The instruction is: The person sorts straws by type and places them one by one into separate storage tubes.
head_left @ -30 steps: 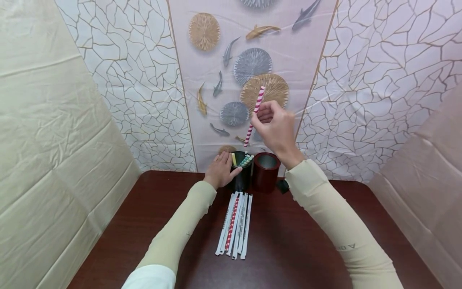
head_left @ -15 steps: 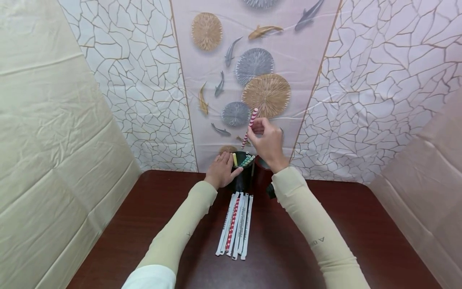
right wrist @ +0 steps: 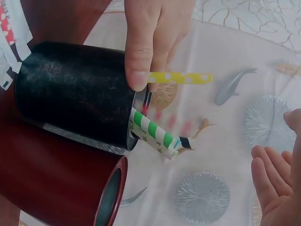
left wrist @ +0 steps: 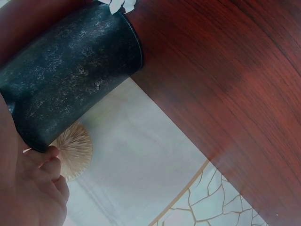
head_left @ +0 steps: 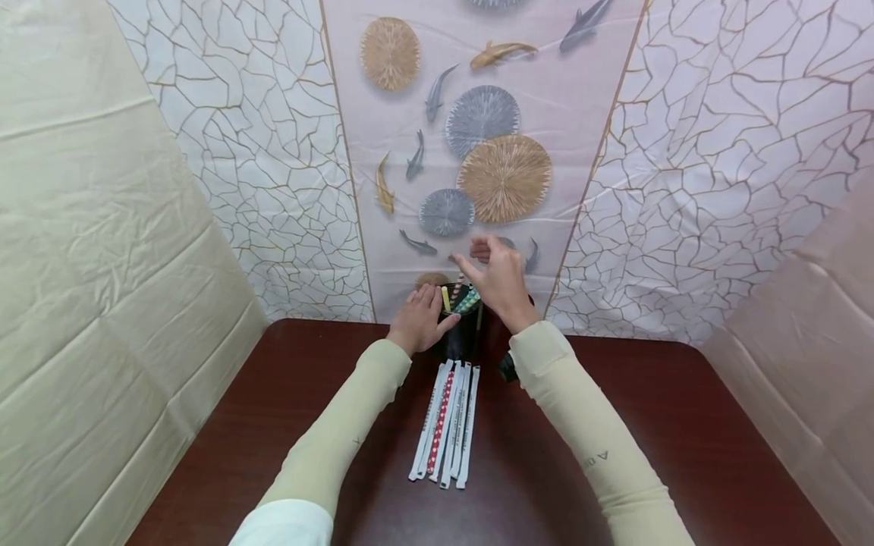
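My left hand (head_left: 416, 318) grips the rim of a black cup (right wrist: 75, 89), with the thumb in front and the fingertips (left wrist: 51, 153) at the far side of the rim. Out of the cup stick a yellow straw with white dots (right wrist: 181, 77), a green-and-white striped straw (right wrist: 153, 128) and a pale straw with green stars. A pink-and-white striped straw (right wrist: 174, 121), blurred in the right wrist view, leans in the cup's mouth. Just above and to the right of it, my right hand (head_left: 501, 273) hovers with fingers and thumb apart, holding nothing.
A dark red cup (right wrist: 66, 174) stands directly right of the black one. Several white paper-wrapped straws (head_left: 467, 425) lie side by side in front, one red with white dots (head_left: 440, 421). Behind the brown table (head_left: 287, 425) hangs a patterned cloth (head_left: 403, 121).
My right hand has come down and left to the black cup and let go of the pink striped straw, which has dropped into it. My left hand has kept its place.
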